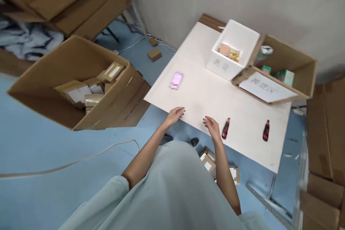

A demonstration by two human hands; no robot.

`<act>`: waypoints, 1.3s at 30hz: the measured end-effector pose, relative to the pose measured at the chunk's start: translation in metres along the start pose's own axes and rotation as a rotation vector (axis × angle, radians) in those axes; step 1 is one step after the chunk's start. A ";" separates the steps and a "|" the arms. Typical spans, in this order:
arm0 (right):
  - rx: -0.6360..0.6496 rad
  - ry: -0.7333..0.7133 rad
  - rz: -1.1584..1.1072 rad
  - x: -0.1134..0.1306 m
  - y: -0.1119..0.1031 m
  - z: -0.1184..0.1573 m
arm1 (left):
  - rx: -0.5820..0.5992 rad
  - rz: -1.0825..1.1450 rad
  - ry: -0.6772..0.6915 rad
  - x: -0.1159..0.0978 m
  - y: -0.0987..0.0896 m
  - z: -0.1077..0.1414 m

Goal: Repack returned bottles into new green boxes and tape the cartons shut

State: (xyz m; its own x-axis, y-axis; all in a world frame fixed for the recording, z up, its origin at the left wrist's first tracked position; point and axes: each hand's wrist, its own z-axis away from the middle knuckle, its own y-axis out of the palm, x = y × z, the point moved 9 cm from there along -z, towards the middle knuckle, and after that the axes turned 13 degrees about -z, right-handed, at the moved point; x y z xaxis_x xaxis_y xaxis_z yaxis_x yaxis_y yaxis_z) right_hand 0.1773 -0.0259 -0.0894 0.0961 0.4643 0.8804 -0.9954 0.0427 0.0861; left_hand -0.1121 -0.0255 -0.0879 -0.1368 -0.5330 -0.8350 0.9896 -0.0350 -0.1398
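My left hand (174, 115) hovers at the front edge of the white table (199, 97), fingers loosely stretched, with nothing in it. My right hand (212, 126) is at the same edge, a little to the right, its fingers apart and holding nothing. Nearest to it lies a red-and-black handled tool (225, 128) that looks like a utility knife. A second tool (266, 130) of the same look lies farther right. Beyond my left hand, a pixelated pink item (176, 80) rests on the tabletop; its kind cannot be made out.
At the table's back stand a white bin (228, 65) with small packets and a cardboard box (304, 75) with green-and-white packages. A big carton (118, 104) of parcels is on the floor at left. Below the table lie small boxes (208, 161). Cartons (320, 129) are stacked at right.
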 end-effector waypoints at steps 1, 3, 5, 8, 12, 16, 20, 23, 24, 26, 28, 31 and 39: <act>0.049 -0.004 0.034 0.007 0.033 -0.006 | -0.043 0.035 -0.001 0.005 -0.027 0.003; 0.143 -0.009 0.097 0.016 0.100 -0.015 | -0.122 0.091 0.002 0.017 -0.085 0.010; 0.237 -0.010 0.150 0.018 0.166 -0.023 | -0.198 0.129 0.006 0.033 -0.145 0.021; 0.367 -0.005 0.209 0.012 0.262 -0.030 | -0.341 0.180 -0.016 0.067 -0.237 0.046; 0.509 0.029 0.284 -0.008 0.374 -0.032 | -0.588 0.287 -0.112 0.124 -0.338 0.089; 0.662 0.071 0.361 -0.028 0.466 -0.029 | -0.744 0.406 -0.150 0.172 -0.396 0.124; 0.763 0.100 0.412 -0.041 0.539 -0.042 | -0.801 0.493 -0.190 0.204 -0.430 0.132; 0.788 0.121 0.437 -0.050 0.589 -0.065 | -0.812 0.528 -0.238 0.220 -0.455 0.124; 0.793 0.132 0.446 -0.054 0.606 -0.074 | -0.817 0.532 -0.253 0.223 -0.465 0.120; 0.804 0.163 0.462 -0.061 0.639 -0.090 | -0.840 0.537 -0.280 0.230 -0.486 0.112; 0.823 0.202 0.475 -0.069 0.672 -0.104 | -0.871 0.544 -0.311 0.236 -0.507 0.102; 0.863 0.247 0.480 -0.078 0.721 -0.127 | -0.885 0.553 -0.377 0.246 -0.535 0.080; 0.906 0.298 0.576 -0.121 0.816 -0.207 | -0.904 0.395 -0.542 0.278 -0.599 -0.005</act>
State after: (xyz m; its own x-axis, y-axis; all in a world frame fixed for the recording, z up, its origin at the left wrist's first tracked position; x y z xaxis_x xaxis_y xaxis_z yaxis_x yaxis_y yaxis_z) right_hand -0.6471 0.1363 -0.2223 -0.5052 0.4059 0.7616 -0.5098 -0.8524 0.1161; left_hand -0.7435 -0.1483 -0.2391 0.4344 -0.6757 -0.5956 0.5329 0.7259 -0.4348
